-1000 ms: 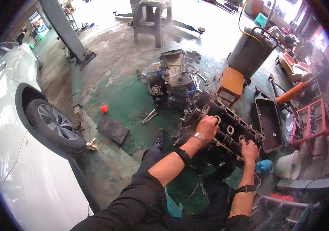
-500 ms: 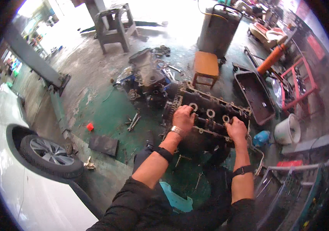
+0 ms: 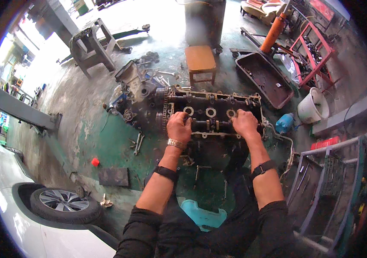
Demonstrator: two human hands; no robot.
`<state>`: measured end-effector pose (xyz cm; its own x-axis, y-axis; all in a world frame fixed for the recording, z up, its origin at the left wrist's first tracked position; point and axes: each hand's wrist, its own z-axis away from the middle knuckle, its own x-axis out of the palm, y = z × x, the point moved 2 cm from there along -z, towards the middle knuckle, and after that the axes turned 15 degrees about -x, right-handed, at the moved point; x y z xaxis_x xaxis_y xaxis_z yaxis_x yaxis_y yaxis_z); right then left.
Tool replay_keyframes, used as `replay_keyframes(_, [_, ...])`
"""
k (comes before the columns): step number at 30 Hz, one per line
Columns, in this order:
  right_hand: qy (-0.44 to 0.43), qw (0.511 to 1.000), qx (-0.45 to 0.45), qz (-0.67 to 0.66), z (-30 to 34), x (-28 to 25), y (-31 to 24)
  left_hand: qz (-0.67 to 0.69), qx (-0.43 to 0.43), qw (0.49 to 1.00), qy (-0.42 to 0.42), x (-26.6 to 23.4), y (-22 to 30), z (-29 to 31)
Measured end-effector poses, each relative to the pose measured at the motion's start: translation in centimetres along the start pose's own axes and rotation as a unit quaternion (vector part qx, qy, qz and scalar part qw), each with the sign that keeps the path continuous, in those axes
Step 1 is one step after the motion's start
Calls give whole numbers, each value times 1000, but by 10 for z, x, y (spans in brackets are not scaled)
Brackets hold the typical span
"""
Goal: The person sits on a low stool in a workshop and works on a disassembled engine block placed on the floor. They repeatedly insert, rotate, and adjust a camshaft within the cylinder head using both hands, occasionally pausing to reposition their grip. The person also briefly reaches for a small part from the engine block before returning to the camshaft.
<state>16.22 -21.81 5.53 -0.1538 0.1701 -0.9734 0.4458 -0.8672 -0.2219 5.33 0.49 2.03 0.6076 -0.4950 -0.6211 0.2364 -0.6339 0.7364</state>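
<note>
An engine (image 3: 222, 135) with its top uncovered lies in front of me, showing two dark camshafts and a row of pale rings along its middle. Toward its left end, my left hand (image 3: 179, 127) is closed over the near camshaft (image 3: 200, 125), fingers curled down out of sight. Farther along the same shaft, my right hand (image 3: 246, 124) is closed too, its thumb and fingers beside the rightmost ring (image 3: 230, 113). A timing chain (image 3: 165, 107) runs at the engine's left end. The undersides of both grips are hidden.
Removed engine parts (image 3: 134, 88) and wrenches (image 3: 139, 143) lie to the left. A wooden stool (image 3: 200, 59) and a black tray (image 3: 284, 98) stand beyond the engine. At right are a white bucket (image 3: 307, 109), a blue jug (image 3: 284, 124) and a metal rack (image 3: 316, 193); a white car (image 3: 16, 206) is at left.
My view has turned, so the engine now lies more level and farther left in the picture. Both hands keep their places on the near camshaft.
</note>
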Motion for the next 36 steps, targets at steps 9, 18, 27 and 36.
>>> replay_keyframes(9, [31, 998, -10, -48, 0, 2, 5, -17, -17, 999, -26, -3, 2, -1])
replay_keyframes(18, [32, 999, -14, -23, 0, 1, 0, 41, -6, 998, -36, -11, -1, -5])
replay_keyframes(27, [28, 1000, -10, -2, -5, 11, 5, 26, 9, 999, -26, -7, -4, -5])
replay_keyframes(36, [48, 999, -12, -16, -3, 7, 9, 21, 22, 999, -25, -7, -3, -5])
